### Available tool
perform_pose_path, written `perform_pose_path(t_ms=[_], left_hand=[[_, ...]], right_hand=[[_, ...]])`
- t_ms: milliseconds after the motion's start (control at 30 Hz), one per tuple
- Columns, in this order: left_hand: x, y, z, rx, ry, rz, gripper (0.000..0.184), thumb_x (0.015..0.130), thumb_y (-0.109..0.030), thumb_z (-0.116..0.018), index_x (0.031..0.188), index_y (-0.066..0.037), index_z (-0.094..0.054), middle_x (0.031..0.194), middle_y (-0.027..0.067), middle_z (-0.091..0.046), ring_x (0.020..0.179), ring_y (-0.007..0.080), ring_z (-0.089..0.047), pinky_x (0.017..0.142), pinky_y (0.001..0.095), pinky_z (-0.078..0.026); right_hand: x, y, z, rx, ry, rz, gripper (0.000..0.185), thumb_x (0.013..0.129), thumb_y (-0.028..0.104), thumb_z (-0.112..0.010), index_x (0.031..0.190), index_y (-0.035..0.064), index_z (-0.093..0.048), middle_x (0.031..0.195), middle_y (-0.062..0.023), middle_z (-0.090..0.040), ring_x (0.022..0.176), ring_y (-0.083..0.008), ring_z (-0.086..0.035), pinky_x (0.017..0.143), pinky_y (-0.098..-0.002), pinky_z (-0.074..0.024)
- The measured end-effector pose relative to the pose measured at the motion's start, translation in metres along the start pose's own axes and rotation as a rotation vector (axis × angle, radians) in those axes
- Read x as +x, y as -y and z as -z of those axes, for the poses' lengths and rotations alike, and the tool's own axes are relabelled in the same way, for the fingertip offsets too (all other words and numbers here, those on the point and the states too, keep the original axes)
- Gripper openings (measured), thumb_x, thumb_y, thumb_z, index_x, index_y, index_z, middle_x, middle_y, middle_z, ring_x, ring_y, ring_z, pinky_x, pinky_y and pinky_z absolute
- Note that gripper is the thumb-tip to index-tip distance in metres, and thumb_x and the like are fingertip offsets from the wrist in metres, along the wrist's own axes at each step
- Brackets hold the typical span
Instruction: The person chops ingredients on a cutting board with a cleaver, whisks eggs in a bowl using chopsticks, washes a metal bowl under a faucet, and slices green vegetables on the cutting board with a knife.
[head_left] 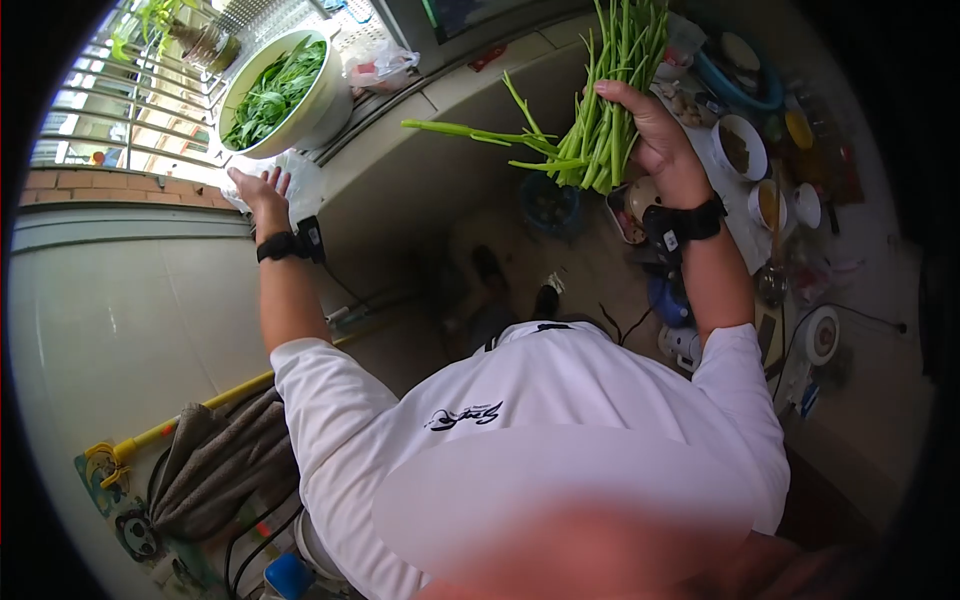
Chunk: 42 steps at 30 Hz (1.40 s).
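A thick bunch of green leafy-vegetable stalks (612, 125) is gripped in my right hand (660, 135); the cut ends point down and a few stalks stick out to the left. My left hand (262, 192) is open, its fingers apart, just below a large white basin (318, 115) of green leaves (282, 92). A clear plastic bag (308, 180) lies right beside the left hand; whether they touch I cannot tell. Black straps with small devices are on both wrists. The upper ends of the stalks run out of view at the top.
Window bars (130, 120) and a potted plant (205, 45) are behind the basin. Another plastic bag (382, 66) sits on the ledge. At right, white bowls (740, 148) and a blue basin (768, 85) crowd a surface. A blue basket (550, 205) stands low in the middle.
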<state>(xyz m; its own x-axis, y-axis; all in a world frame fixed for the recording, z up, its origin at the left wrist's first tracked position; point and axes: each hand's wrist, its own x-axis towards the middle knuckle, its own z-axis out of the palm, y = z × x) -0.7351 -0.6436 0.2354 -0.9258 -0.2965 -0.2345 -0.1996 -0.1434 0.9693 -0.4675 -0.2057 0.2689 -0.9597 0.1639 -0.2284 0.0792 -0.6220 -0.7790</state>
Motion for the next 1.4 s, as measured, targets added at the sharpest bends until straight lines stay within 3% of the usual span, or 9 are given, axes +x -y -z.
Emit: perform_pose_path(t_ms=[67,167,267,367,467,533,700,1067,1400], left_hand=[[-0.052,0.042,-0.010,-0.014,0.068,-0.269,0.059,0.097,-0.045,-0.034,0.133,0.000,-0.033,0.121,0.0191,-0.052,0.100,0.0297,-0.059,0.083,0.0429,-0.049],[-0.208,0.092,-0.065,-0.026,0.957,0.287,0.069,0.095,-0.056,-0.038,0.140,-0.004,-0.032,0.121,0.0140,-0.057,0.111,0.0254,-0.057,0.095,0.0398,-0.042],[-0.283,0.144,-0.138,-0.173,1.352,0.587,0.083,0.093,-0.062,-0.034,0.147,-0.002,-0.012,0.137,0.0222,-0.043,0.130,0.0322,-0.040,0.108,0.0440,-0.030],[-0.345,0.159,-0.188,-0.211,1.537,0.714,0.071,0.093,-0.052,-0.048,0.140,-0.001,-0.030,0.130,0.0168,-0.050,0.119,0.0266,-0.051,0.101,0.0401,-0.039],[-0.407,0.173,-0.200,0.040,1.673,0.614,0.061,0.090,-0.038,-0.062,0.133,-0.001,-0.040,0.123,0.0100,-0.054,0.111,0.0180,-0.054,0.094,0.0329,-0.044],[-0.452,0.195,-0.207,0.107,1.839,0.631,0.066,0.083,-0.033,-0.072,0.132,0.000,-0.042,0.120,0.0100,-0.055,0.109,0.0170,-0.054,0.093,0.0314,-0.044],[-0.559,0.241,-0.212,0.226,2.136,0.543,0.068,0.081,-0.030,-0.075,0.130,0.003,-0.042,0.118,0.0107,-0.057,0.108,0.0191,-0.055,0.092,0.0331,-0.045],[-0.767,0.379,-0.255,0.528,2.159,0.641,0.056,0.078,-0.018,-0.077,0.122,0.004,-0.049,0.110,0.0116,-0.061,0.099,0.0206,-0.060,0.085,0.0323,-0.049],[-0.825,0.452,-0.249,0.546,1.503,0.832,0.033,0.083,-0.011,-0.064,0.112,0.002,-0.054,0.098,0.0108,-0.064,0.085,0.0228,-0.065,0.073,0.0352,-0.055]], right_hand=[[-0.017,-0.001,0.023,0.041,-0.050,0.013,0.025,0.082,0.017,-0.068,0.098,-0.0004,-0.060,0.086,-0.0090,-0.065,0.074,-0.0185,-0.066,0.069,-0.0331,-0.0570],[-0.048,-0.010,0.047,0.094,-0.124,0.044,0.022,0.081,0.013,-0.069,0.097,0.0013,-0.060,0.085,-0.0081,-0.065,0.073,-0.0183,-0.066,0.068,-0.0333,-0.0574],[-0.082,-0.031,0.070,0.109,-0.235,0.083,0.024,0.079,0.010,-0.071,0.099,0.0013,-0.061,0.084,-0.0081,-0.065,0.071,-0.0197,-0.067,0.067,-0.0351,-0.0583],[-0.139,-0.044,0.075,0.124,-0.320,-0.010,0.032,0.078,0.013,-0.072,0.103,-0.0012,-0.059,0.090,-0.0125,-0.066,0.073,-0.0249,-0.067,0.067,-0.0371,-0.0581],[-0.187,-0.068,0.090,-0.317,-0.660,0.244,0.034,0.077,0.015,-0.073,0.105,-0.0008,-0.062,0.094,-0.0073,-0.066,0.081,-0.0167,-0.064,0.072,-0.0282,-0.0516],[-0.228,-0.075,0.116,-0.298,-0.716,0.123,0.032,0.078,0.015,-0.072,0.105,0.0001,-0.063,0.095,-0.0052,-0.066,0.085,-0.0130,-0.061,0.074,-0.0264,-0.0489],[-0.325,-0.094,0.159,-0.317,-0.848,0.371,0.041,0.083,0.018,-0.069,0.117,-0.0007,-0.057,0.107,-0.0063,-0.064,0.093,-0.0133,-0.060,0.082,-0.0282,-0.0482],[-0.490,-0.110,0.341,-0.017,-0.918,0.346,0.072,0.089,0.041,-0.061,0.143,0.0053,-0.029,0.128,-0.0091,-0.051,0.114,-0.0172,-0.050,0.097,-0.0307,-0.0396],[-0.502,-0.104,0.430,-0.514,-0.650,0.110,0.073,0.087,0.053,-0.057,0.137,0.0017,-0.040,0.121,-0.0182,-0.058,0.113,-0.0251,-0.055,0.097,-0.0333,-0.0402]])
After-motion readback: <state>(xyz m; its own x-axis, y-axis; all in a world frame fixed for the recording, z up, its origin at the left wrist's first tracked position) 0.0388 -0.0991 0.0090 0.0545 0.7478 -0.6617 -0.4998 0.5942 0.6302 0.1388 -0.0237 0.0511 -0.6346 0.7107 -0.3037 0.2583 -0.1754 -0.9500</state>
